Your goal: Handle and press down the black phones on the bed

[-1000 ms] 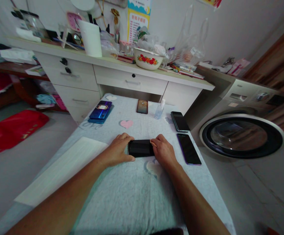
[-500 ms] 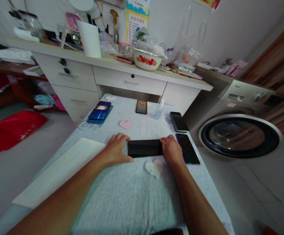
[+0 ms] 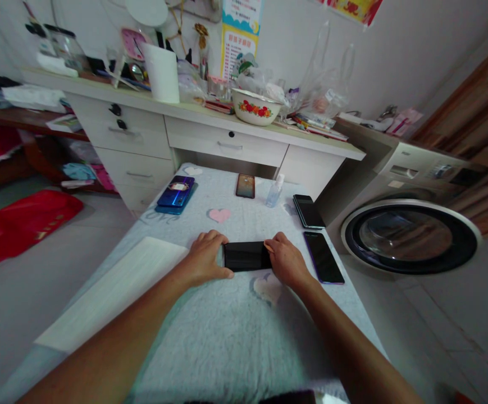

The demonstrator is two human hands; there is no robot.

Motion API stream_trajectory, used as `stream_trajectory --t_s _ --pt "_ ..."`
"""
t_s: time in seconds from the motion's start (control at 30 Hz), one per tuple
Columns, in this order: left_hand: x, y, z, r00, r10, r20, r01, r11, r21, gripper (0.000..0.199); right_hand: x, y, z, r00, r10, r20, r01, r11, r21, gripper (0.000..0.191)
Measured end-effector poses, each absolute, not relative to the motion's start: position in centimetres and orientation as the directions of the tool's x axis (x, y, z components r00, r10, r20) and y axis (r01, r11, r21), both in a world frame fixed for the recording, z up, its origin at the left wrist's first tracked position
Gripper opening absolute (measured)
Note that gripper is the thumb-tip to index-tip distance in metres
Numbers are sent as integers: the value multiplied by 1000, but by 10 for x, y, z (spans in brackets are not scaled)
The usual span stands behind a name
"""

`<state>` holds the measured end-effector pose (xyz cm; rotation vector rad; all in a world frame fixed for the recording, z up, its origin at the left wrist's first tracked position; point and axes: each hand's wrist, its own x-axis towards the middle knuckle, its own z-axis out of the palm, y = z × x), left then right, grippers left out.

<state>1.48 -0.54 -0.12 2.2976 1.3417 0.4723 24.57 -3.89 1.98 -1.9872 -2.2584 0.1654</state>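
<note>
Cluttered room, head view only: white drawer unit (image 3: 227, 145) beyond the hands, washing machine (image 3: 412, 168) off to their right, red bag (image 3: 28, 230) on the floor (image 3: 104, 210) well to their left. Cloth-draped counter (image 3: 227, 342) below both hands.

Black phone (image 3: 247, 256) lies on the counter between the hands, dark face up, lengthwise from left to right. Left hand (image 3: 205, 255) grips its left end, thumb at the near edge, fingers at the far one. Right hand (image 3: 288, 258) is curled narrow over the right end, seemingly pinching a small tan scrap (image 3: 268, 247), too small for us to name.

Risks, as we judge them: the left hand braces one end only, so a hard sideways push from the right hand could swivel or slide the black phone. Grit beneath the scrap might mark the glass. A wide swing rightward could bump the purple-edged phone (image 3: 323, 257), near the counter's edge, and send it to the floor. A careless reach forward could topple the spray bottle (image 3: 274, 192).

Containers: spray bottle upright past the right hand, see-through, fill level unclear to us. Floral bowl (image 3: 244, 108) farther beyond, heaped with crumpled plastic (image 3: 264, 87). Lidded jar (image 3: 69, 50) far past the left hand; we cannot tell its contents.
</note>
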Motion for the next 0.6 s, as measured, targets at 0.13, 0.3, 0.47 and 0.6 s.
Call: stream_trajectory --t_s 0.13,0.3,0.47,0.6 --pt "15 -5 -1 475 877 69 733 -438 521 65 239 -37 24 -170 985 -4 972 168 -162 29" --pt "15 -5 -2 483 873 72 732 -447 515 66 222 -35 21 -185 983 19 967 185 -176 28" --pt "14 -5 -2 476 876 70 734 -440 517 64 207 -35 21 -224 974 30 951 225 -210 29" --pt "15 -6 0 469 881 65 735 -430 524 64 198 -37 21 -267 963 42 929 269 -252 31"
